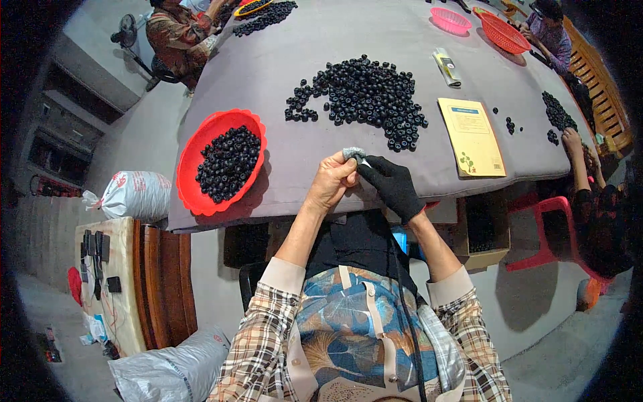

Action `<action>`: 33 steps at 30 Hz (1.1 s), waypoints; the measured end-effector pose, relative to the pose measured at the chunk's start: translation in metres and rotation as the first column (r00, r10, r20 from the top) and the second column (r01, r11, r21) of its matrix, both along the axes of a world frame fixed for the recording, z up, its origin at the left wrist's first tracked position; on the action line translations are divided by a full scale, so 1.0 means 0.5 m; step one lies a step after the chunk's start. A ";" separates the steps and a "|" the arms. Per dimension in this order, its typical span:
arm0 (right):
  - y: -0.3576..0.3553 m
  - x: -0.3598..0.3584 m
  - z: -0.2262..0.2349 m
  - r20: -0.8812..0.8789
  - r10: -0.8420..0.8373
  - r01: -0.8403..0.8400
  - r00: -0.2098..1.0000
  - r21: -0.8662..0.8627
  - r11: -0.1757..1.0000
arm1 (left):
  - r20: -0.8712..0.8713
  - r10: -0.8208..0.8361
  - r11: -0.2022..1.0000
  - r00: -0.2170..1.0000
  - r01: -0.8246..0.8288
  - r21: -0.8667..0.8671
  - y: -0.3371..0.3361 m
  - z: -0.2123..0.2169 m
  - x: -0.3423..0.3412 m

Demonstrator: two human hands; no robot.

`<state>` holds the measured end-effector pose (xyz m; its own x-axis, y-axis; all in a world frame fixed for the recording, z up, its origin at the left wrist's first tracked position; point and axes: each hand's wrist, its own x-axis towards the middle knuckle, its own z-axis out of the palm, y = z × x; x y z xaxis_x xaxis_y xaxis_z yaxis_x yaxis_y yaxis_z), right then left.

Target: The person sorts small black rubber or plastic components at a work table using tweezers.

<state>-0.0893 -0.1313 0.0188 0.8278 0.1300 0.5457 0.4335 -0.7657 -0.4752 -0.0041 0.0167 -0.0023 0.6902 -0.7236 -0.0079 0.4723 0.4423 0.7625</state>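
My left hand (331,179) is bare and my right hand (392,187) wears a black glove. They meet just over the near edge of the table, both with fingers closed. A small grey piece of fabric (353,153) covers a fingertip of the left hand. The gloved fingers press against it, and a whitish sliver shows between the hands. What they grip is too small to make out. Beyond them lies a pile of small, round black pieces (368,94), several with pale rings or holes. To the left, a red scalloped bowl (189,175) holds more of these pieces.
A grey cloth covers the table (281,161). On the right lie a yellow booklet (472,137) and a pale packet (447,68). Pink (450,21) and red baskets (504,33) stand farther back. Other people sit around the table, with smaller black piles near them.
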 end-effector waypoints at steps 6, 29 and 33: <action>-0.002 0.000 -0.005 -0.044 -0.013 0.016 0.999 0.076 0.997 | 0.031 0.028 1.000 0.999 -0.028 -0.004 -0.009 0.009 -0.005; -0.008 -0.001 -0.013 0.002 0.028 -0.028 1.000 0.020 0.999 | -0.096 0.055 0.998 0.994 -0.057 -0.013 -0.008 0.026 -0.013; -0.003 0.000 -0.012 -0.106 0.049 -0.024 0.993 0.225 0.974 | -0.077 0.016 0.998 0.997 -0.020 -0.052 -0.007 0.018 -0.008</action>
